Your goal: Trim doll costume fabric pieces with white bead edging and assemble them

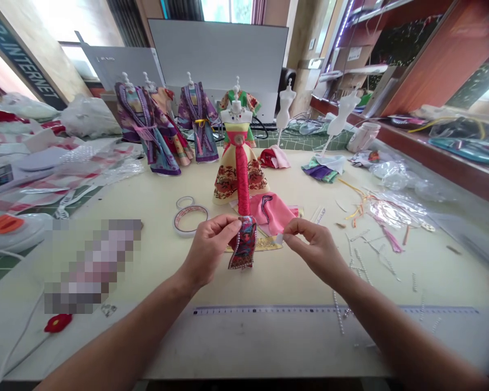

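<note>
My left hand [207,247] pinches the top of a small patterned red fabric strip [243,243] that hangs down over the table. My right hand [315,248] is closed in a pinch on a small pale piece, perhaps tape, at its fingertips beside the strip. Just behind my hands stands a white doll mannequin [236,114] wearing a cream floral dress [228,179] with a long red sash [242,182]. A pink fabric piece [274,210] and a gold trim [264,245] lie at its foot.
Two tape rolls [189,217] lie left of the dress. Several dressed mannequins [163,127] and two bare ones [286,106] stand behind. A ruler [334,310] lies near the front edge. Bead strings and ribbons [375,217] are scattered to the right; a glue gun [12,228] is at left.
</note>
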Demonstrator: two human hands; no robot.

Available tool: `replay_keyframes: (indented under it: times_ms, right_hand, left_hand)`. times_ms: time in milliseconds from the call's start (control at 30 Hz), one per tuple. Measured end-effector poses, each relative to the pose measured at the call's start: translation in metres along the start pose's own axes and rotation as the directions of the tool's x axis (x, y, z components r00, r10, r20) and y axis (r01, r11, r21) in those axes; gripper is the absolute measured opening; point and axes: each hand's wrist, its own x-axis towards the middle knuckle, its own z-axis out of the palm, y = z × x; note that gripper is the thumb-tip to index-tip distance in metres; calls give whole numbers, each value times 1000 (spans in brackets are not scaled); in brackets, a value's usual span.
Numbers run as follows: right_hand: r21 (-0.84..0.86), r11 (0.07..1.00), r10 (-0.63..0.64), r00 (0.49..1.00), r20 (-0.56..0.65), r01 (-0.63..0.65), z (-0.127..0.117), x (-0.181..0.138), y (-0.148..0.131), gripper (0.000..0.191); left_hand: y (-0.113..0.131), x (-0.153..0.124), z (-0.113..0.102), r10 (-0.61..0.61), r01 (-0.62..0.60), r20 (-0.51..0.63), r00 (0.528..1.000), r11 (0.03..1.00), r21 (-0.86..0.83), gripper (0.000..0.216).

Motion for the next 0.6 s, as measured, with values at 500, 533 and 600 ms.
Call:
replay_keyframes:
  times_ms: [500, 533, 600]
  right_hand:
    - [-143, 966, -160, 934, 320, 215, -11, -109, -44, 21]
    - [-145, 968, -146, 933, 328, 203, -9, -118, -44, 21]
    - [-168, 974, -96, 945, 313, 154, -5, -134, -44, 22]
  left_hand:
    - [0, 2, -7, -39, 77, 220, 975, 983, -165, 12]
    - [0, 0, -6, -43, 84, 227, 973, 981, -173, 12]
    - [1, -4, -6, -56, 103, 241, 969, 977, -186, 11]
